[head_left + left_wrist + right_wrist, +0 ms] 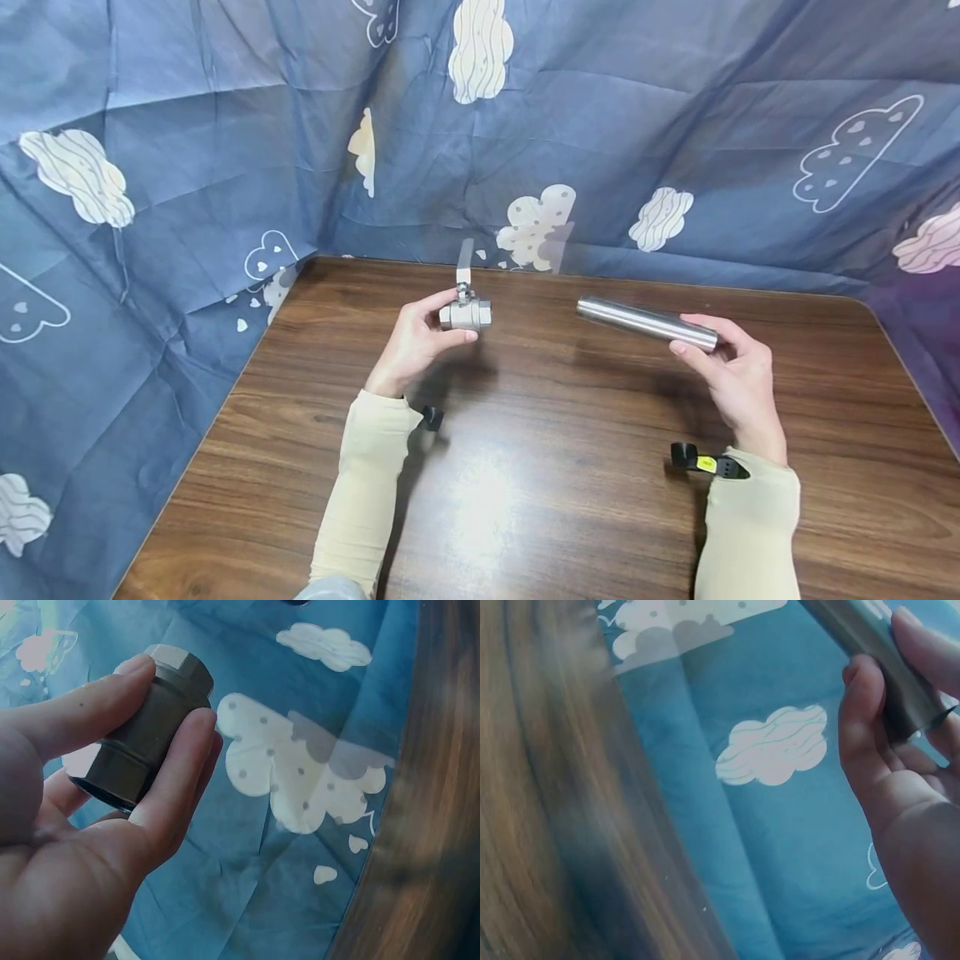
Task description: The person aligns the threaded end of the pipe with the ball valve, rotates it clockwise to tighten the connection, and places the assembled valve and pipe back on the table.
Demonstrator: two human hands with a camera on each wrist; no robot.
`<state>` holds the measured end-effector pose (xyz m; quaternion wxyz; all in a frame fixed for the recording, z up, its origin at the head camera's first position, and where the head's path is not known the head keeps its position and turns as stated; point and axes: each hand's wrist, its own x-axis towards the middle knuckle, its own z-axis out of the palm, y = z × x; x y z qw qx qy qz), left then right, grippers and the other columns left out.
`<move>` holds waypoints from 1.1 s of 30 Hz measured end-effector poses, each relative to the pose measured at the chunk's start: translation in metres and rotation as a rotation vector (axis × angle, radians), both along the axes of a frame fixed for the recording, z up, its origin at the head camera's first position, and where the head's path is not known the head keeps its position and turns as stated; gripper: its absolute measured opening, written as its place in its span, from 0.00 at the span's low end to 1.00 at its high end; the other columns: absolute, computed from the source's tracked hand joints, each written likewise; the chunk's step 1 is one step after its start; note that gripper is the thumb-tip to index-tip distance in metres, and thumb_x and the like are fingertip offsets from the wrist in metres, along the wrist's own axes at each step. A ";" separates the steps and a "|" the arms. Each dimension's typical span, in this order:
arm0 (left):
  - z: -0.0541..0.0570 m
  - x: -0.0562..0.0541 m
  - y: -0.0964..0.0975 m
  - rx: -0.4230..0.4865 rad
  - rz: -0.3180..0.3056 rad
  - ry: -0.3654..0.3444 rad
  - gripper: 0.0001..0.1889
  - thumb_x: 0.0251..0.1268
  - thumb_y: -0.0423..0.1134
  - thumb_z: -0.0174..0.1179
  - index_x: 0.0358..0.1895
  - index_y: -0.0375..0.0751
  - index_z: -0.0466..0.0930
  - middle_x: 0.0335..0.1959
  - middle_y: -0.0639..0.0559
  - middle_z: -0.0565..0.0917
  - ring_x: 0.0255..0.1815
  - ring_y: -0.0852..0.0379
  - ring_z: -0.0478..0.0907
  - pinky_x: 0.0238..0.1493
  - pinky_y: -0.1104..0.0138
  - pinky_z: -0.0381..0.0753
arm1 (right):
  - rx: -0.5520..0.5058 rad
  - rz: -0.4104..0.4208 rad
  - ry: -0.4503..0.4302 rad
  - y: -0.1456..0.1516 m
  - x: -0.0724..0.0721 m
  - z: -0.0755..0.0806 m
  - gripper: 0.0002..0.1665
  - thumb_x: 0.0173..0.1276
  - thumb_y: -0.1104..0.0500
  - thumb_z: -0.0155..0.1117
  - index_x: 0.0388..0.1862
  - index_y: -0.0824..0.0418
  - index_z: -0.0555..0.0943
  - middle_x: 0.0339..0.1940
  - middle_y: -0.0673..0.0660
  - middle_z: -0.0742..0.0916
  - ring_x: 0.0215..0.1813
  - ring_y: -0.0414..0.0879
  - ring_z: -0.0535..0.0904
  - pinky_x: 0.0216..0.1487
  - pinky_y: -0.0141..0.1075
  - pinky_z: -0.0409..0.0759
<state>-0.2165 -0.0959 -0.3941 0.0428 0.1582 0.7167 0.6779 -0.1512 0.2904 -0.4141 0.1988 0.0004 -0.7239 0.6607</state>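
My left hand (pixel 422 337) pinches a silver ball valve (pixel 467 315) by its body, thumb on one side and fingers on the other. The valve's flat lever handle (pixel 464 265) points up and away. In the left wrist view the valve body (pixel 146 724) looks dark, with hexagonal ends, and the lever is out of sight. On the right, my right hand (pixel 738 375) grips a straight metal tube (pixel 637 321) near its right end. The tube is held above the table, its free end pointing left toward the valve, with a gap between them.
Below both hands lies a brown wooden table (pixel 570 467) with a bright glare spot near its front. A blue curtain (pixel 600 158) with cloud prints hangs along the back and left edges. A black strap (pixel 708 462) is on the right wrist.
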 end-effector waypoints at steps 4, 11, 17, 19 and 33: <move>0.001 0.003 0.007 -0.023 -0.024 0.028 0.32 0.47 0.22 0.69 0.61 0.32 0.75 0.47 0.37 0.82 0.37 0.62 0.80 0.42 0.73 0.81 | 0.026 0.042 0.026 -0.006 0.003 0.005 0.24 0.52 0.76 0.71 0.51 0.71 0.81 0.35 0.46 0.86 0.23 0.32 0.71 0.24 0.20 0.72; 0.005 0.008 0.016 -0.029 -0.033 0.054 0.32 0.45 0.22 0.70 0.61 0.32 0.75 0.47 0.35 0.83 0.36 0.62 0.80 0.41 0.73 0.81 | -0.061 0.118 0.085 -0.014 0.003 0.009 0.24 0.51 0.80 0.68 0.50 0.75 0.80 0.36 0.49 0.87 0.25 0.33 0.74 0.25 0.20 0.73; 0.008 0.010 0.019 -0.047 -0.037 0.086 0.32 0.45 0.23 0.71 0.60 0.31 0.75 0.48 0.37 0.82 0.36 0.61 0.80 0.41 0.72 0.82 | -0.112 0.166 0.111 -0.018 0.004 0.010 0.24 0.51 0.81 0.67 0.50 0.76 0.80 0.37 0.50 0.88 0.30 0.34 0.79 0.29 0.21 0.77; 0.009 0.010 0.019 -0.066 -0.042 0.106 0.32 0.45 0.24 0.71 0.60 0.31 0.76 0.48 0.38 0.82 0.36 0.61 0.80 0.42 0.72 0.82 | -0.142 0.193 0.133 -0.018 0.005 0.010 0.24 0.51 0.83 0.65 0.50 0.77 0.79 0.38 0.52 0.88 0.32 0.35 0.81 0.31 0.21 0.79; 0.014 0.009 0.022 -0.088 -0.058 0.195 0.30 0.46 0.24 0.71 0.58 0.31 0.77 0.50 0.40 0.81 0.40 0.59 0.79 0.45 0.70 0.82 | -0.178 0.221 0.161 -0.023 0.002 0.011 0.24 0.50 0.84 0.64 0.49 0.79 0.78 0.39 0.53 0.89 0.34 0.37 0.82 0.31 0.22 0.80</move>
